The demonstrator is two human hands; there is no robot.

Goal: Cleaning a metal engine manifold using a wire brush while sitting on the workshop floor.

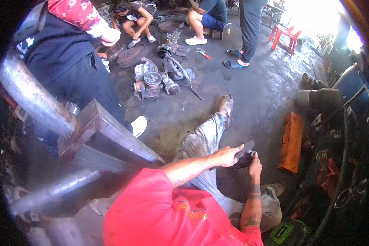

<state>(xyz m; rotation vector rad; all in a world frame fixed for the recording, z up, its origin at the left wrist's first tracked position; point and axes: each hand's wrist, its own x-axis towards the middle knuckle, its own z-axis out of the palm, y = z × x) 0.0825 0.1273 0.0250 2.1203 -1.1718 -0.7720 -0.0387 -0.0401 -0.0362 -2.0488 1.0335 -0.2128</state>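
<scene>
Left grip has its fingers curled around a flat dark bar, the index finger stretched along it toward 2 o'clock. Just beside it, the right grip pinches a small dark part, which sits below the bar, between the two hands and over the floor; its exact shape is hard to tell behind the fingers.

Taking that part as the clock's centre, the wearer's stained, pale trousers show near it at 10 o'clock, with a worn shoe at 11. The red shirt fills 7 to 8 o'clock, and a green and black case lies at 5. At 2 o'clock an orange-brown block rests on the floor, with a blue barrel well beyond it.

At 9 o'clock stands a grey metal frame; past it, toward 10, is a person in dark clothes with a white shoe. Greasy engine parts lie on the floor at 10 o'clock, and a red-handled tool at 11. Farther off, a person crouches at 11, another sits near 12, a third stands in dark trousers at 12, and red plastic seating stands near 1 o'clock
</scene>
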